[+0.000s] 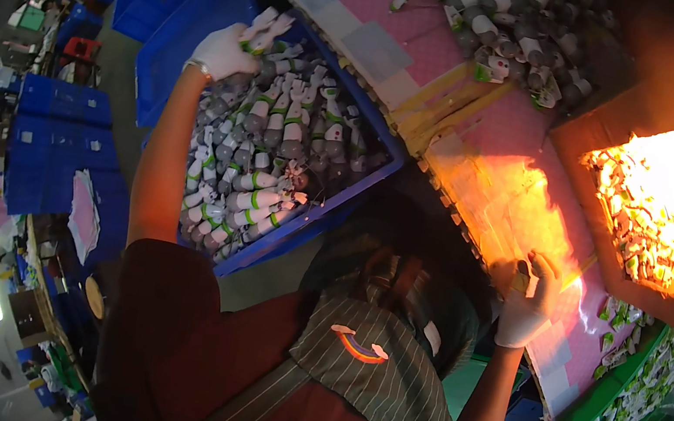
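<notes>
My left hand (225,52), in a white glove, is closed around a few small white-and-grey toy figures (267,30) with green trim. It is over the far left part of a blue crate (309,222), which is heaped with many of the same figures (281,118). At the near edge of the pink-topped table (490,133), my right hand (529,303), also gloved, has its fingers curled together. A small piece shows between the fingers, but its kind cannot be made out.
A cardboard box (580,152) of small white-and-green parts stands on the table's right side under glaring light. More grey-and-white figures (512,22) are piled at the back. A green tray (635,390) of parts is at the right. Blue crates (61,140) are stacked at the left.
</notes>
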Demonstrator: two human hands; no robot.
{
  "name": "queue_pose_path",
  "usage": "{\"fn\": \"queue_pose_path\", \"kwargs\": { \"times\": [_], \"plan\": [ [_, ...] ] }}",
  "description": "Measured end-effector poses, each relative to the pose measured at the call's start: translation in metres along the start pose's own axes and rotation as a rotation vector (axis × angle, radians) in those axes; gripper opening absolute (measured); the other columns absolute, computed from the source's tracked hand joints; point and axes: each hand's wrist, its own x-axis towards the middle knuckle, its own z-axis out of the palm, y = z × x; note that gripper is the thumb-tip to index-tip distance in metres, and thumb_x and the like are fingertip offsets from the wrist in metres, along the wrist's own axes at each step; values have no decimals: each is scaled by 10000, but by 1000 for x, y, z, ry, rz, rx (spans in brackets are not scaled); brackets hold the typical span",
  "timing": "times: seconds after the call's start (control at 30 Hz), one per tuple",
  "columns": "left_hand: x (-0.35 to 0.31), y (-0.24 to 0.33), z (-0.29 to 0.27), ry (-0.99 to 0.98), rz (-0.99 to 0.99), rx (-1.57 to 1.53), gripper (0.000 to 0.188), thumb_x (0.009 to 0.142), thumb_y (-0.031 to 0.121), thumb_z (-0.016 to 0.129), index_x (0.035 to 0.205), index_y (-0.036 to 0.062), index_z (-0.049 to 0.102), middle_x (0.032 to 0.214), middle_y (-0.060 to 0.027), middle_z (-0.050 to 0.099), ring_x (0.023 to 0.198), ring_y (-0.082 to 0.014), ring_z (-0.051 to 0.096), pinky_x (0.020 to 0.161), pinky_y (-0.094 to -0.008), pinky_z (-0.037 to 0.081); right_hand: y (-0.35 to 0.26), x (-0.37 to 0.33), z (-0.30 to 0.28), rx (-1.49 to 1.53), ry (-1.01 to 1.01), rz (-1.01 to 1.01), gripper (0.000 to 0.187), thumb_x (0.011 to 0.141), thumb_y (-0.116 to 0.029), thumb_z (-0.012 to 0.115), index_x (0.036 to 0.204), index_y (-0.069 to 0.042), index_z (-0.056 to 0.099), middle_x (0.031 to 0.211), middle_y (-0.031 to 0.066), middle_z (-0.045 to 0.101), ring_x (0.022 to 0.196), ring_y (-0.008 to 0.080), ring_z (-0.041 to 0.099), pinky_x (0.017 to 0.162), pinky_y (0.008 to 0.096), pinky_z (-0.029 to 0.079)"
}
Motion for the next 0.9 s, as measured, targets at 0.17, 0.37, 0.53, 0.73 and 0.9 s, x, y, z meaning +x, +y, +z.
{"fn": "queue_pose_path", "kwargs": {
  "times": [0.17,0.37,0.53,0.73,0.9],
  "plan": [
    [-49,-65,22,-148,-76,40,632,609,384,762,1096,17,600,995,-212,662,908,-372,642,804,-400,507,10,-4,7,281,-19,143,205,874,52,606,1070,-7,586,1138,79,561,1023,169,572,910,304,505],
    [-56,-55,51,8,-48,104,741,645,388,758,1266,36,558,1175,-250,582,1063,-374,578,916,-410,471,-13,12,21,32,-61,-14,211,820,80,644,1005,-15,614,1034,95,624,987,195,611,866,299,495],
    [-18,77,39,328,330,-315,418,785,249,682,1143,41,621,1068,-193,625,1005,-364,597,859,-405,486,-25,17,27,41,-62,-23,217,792,76,662,982,-22,622,1007,98,634,947,197,624,848,296,487],
    [50,226,50,365,632,-512,254,846,179,607,1065,59,651,965,-168,645,914,-343,617,787,-437,498,-47,14,20,-31,-52,-123,261,712,96,694,937,-17,622,970,131,654,885,281,644,786,341,506],
    [83,288,35,528,721,73,241,798,66,628,1021,136,687,1011,-129,617,943,-330,594,776,-432,497,-38,-1,11,-60,-30,-125,274,698,107,690,930,-21,617,951,136,648,866,287,643,768,347,507]
  ]
}}
